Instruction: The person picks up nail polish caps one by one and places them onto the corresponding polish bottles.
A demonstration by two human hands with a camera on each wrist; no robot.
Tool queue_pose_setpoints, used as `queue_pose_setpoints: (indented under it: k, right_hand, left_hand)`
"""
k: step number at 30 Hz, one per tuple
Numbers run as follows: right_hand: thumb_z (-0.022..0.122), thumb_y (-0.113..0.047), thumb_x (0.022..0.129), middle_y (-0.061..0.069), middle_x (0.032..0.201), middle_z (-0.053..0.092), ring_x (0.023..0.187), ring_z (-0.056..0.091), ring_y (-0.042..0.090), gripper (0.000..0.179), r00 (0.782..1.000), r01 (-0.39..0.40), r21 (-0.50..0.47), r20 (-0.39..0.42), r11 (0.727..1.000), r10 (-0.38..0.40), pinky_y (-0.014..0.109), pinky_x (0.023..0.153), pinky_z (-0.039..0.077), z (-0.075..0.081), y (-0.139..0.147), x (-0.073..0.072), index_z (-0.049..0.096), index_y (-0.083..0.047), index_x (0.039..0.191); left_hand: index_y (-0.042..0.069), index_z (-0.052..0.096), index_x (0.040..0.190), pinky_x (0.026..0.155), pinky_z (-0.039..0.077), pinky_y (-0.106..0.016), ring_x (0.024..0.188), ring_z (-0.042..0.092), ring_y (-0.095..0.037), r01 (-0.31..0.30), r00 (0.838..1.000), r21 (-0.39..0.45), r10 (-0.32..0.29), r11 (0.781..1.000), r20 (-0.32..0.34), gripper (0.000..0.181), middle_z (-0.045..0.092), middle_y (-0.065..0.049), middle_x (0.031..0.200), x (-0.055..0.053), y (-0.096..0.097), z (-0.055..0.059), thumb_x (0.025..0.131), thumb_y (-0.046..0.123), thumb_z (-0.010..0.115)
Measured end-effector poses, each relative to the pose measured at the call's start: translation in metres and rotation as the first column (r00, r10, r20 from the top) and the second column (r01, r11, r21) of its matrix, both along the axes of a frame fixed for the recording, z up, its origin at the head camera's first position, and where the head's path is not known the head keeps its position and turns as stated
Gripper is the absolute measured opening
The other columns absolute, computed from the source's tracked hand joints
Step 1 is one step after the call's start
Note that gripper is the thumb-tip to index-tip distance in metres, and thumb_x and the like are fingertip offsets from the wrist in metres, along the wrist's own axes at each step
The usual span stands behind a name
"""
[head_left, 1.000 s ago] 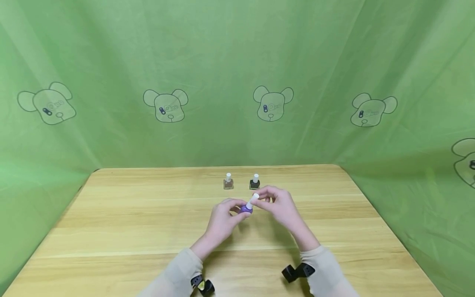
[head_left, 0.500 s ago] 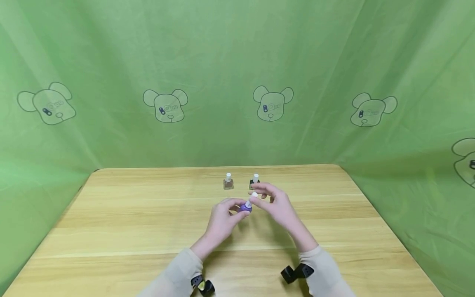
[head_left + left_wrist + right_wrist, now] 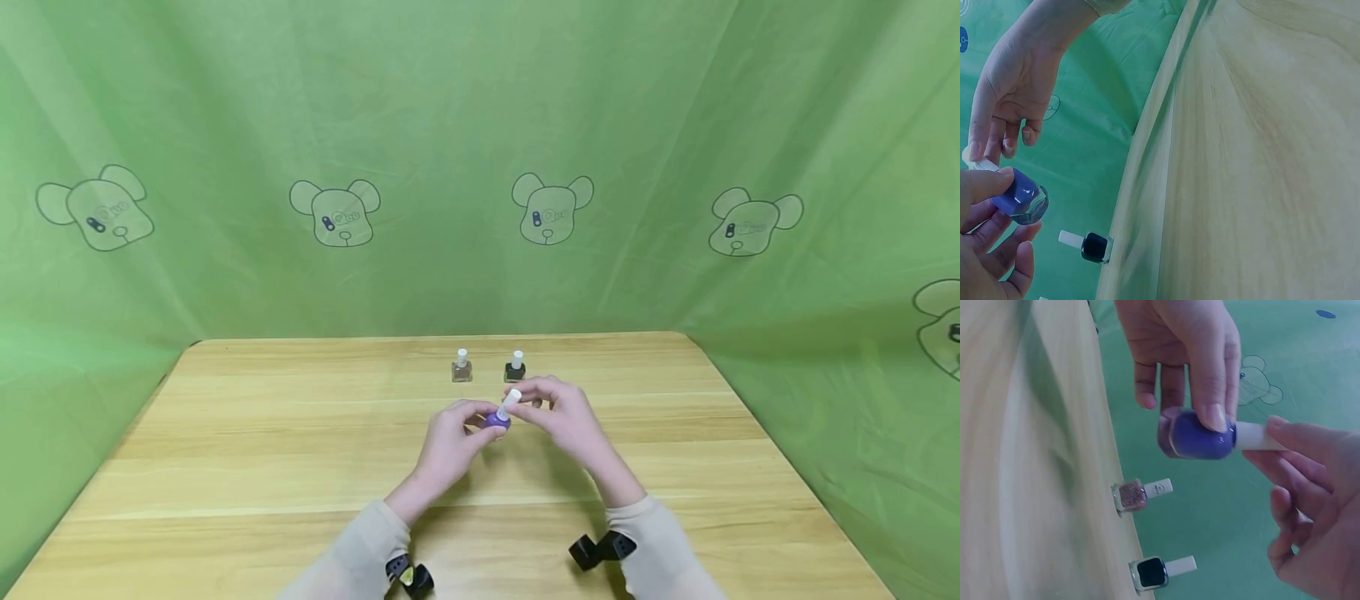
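Note:
My left hand (image 3: 450,442) pinches the glass body of a purple nail polish bottle (image 3: 1202,435) between thumb and fingers, above the table. The thumb and index finger of my right hand (image 3: 566,417) pinch its white cap (image 3: 1254,436), which sits at the bottle's neck. In the head view the bottle leans with its cap up and to the right. Past my hands stand two more nail polish bottles with white caps, a brownish glittery one (image 3: 461,372) on the left and a black one (image 3: 514,372) on the right, just beyond my right fingers.
The wooden table (image 3: 262,433) spreads out under both arms. A green curtain (image 3: 442,275) with bear-head drawings hangs behind it and along the sides. Black wrist cameras are strapped over both sleeves (image 3: 660,542).
Half a second ago my right fingers had turned further over the white cap and overlapped the black bottle. Now they are back much as a second ago, while my left hand stays nearly still.

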State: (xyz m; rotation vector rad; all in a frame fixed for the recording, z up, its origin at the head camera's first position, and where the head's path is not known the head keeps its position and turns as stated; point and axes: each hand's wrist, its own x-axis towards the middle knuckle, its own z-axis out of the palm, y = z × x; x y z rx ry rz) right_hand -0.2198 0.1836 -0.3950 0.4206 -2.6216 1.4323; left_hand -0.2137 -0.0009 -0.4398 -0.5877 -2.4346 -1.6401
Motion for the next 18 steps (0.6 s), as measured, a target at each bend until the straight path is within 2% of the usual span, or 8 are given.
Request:
queue_pose_setpoints:
  k: [5,11,14,18]
  right_hand:
    - [0.081,-0.021,0.077,0.004,0.082,0.071,0.071,0.055,0.011,0.019,0.993,0.117,-0.062,-0.017,0.991,-0.118,0.020,0.066,0.046,-0.003,-0.009,0.003,0.072,-0.010,0.090]
    - [0.083,-0.020,0.075,0.002,0.077,0.069,0.073,0.053,0.011,0.019,0.974,0.220,-0.100,-0.023,0.970,-0.223,0.021,0.067,0.043,-0.008,-0.018,0.004,0.069,-0.011,0.083]
    - [0.083,-0.022,0.076,0.003,0.084,0.070,0.078,0.054,0.014,0.023,0.979,0.201,-0.099,-0.025,0.975,-0.204,0.024,0.072,0.044,-0.010,-0.017,0.002,0.069,-0.011,0.091]
    - [0.080,-0.024,0.079,0.006,0.107,0.073,0.093,0.056,0.020,0.041,0.995,0.090,-0.082,-0.027,0.993,-0.092,0.029,0.080,0.043,-0.010,-0.009,-0.001,0.066,-0.013,0.116]
  left_hand:
    - [0.006,0.071,0.105,0.067,0.054,-0.017,0.084,0.068,-0.018,-0.022,0.999,-0.007,0.021,1.000,-0.041,0.026,0.072,-0.008,0.099,0.000,0.001,-0.002,0.082,0.018,0.076]
    - [0.007,0.072,0.102,0.065,0.053,-0.017,0.080,0.068,-0.016,-0.058,0.994,-0.011,0.057,0.998,-0.090,0.025,0.073,-0.007,0.096,0.001,0.001,-0.002,0.080,0.017,0.078]
    - [0.007,0.072,0.103,0.065,0.053,-0.017,0.081,0.068,-0.016,-0.061,0.994,-0.009,0.060,0.998,-0.088,0.025,0.073,-0.007,0.096,0.001,0.001,-0.002,0.081,0.018,0.078]
    - [0.007,0.071,0.106,0.067,0.053,-0.017,0.084,0.069,-0.017,-0.053,0.997,0.001,0.053,0.999,-0.053,0.026,0.073,-0.007,0.100,0.000,0.000,-0.001,0.083,0.018,0.076]
